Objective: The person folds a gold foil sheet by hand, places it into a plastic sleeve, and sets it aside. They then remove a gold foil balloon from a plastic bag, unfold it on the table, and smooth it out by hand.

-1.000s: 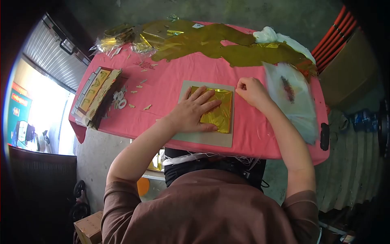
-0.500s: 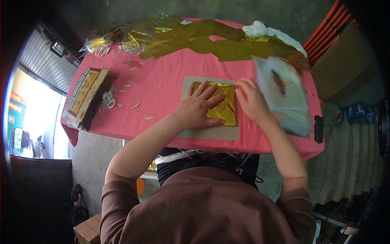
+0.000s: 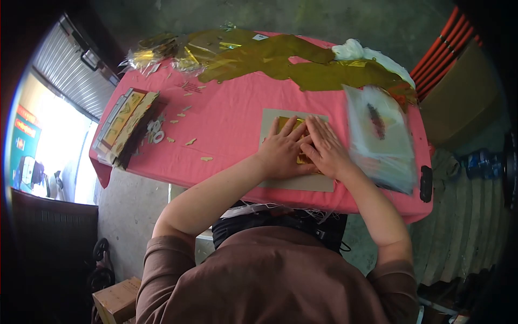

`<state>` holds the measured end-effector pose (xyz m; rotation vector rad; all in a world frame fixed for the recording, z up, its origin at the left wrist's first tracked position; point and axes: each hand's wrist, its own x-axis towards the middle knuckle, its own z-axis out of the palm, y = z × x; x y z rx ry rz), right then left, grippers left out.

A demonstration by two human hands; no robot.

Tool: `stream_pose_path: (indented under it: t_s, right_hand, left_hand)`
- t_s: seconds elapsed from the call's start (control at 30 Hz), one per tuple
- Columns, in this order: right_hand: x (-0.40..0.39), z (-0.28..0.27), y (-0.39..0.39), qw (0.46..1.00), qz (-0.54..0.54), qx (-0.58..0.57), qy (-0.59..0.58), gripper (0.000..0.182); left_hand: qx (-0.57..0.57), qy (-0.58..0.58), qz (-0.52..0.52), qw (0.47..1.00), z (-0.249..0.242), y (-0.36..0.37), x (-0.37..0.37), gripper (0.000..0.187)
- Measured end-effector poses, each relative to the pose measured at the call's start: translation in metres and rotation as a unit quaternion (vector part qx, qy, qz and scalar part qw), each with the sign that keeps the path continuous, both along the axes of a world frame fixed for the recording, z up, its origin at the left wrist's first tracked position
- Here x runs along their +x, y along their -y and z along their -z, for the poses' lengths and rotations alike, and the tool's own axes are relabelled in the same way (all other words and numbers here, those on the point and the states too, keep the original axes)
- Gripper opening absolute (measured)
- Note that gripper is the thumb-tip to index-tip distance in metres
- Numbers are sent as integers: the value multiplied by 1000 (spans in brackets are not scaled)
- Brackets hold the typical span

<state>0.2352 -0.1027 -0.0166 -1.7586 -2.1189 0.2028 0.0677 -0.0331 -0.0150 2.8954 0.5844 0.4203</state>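
Pink table (image 3: 226,124) — both hands (image 3: 305,148) flat on gold foil sheet (image 3: 286,122), orientation hidden.

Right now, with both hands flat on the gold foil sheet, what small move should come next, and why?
Probably slide both palms outward to smooth it. The left hand and right hand lie side by side, covering nearly all of the gold foil sheet on the grey card, so its edges likely still need pressing flat.

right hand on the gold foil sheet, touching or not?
Touching. Head view shows the right hand lying flat on the gold foil sheet, beside the left hand.
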Motion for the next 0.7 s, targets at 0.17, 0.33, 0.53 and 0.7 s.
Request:
stream_pose_path:
  t_s: [0.17, 0.33, 0.53, 0.7]
  right_hand:
    - [-1, 5, 1, 999, 11, 9, 41, 72]
    - [-5, 1, 2, 994, 14, 5, 109, 72]
    - [-6, 2, 2, 994, 23, 6, 107, 72]
    - [-8, 1, 1, 993, 27, 5, 113, 70]
  left_hand:
    - [-42, 38, 8, 998, 4, -11, -9, 94]
    - [-4, -94, -10, 996, -11, -26, -35, 100]
    - [-145, 15, -27, 989, -14, -56, -66, 84]
    - [-165, 74, -56, 982, -14, -44, -79, 60]
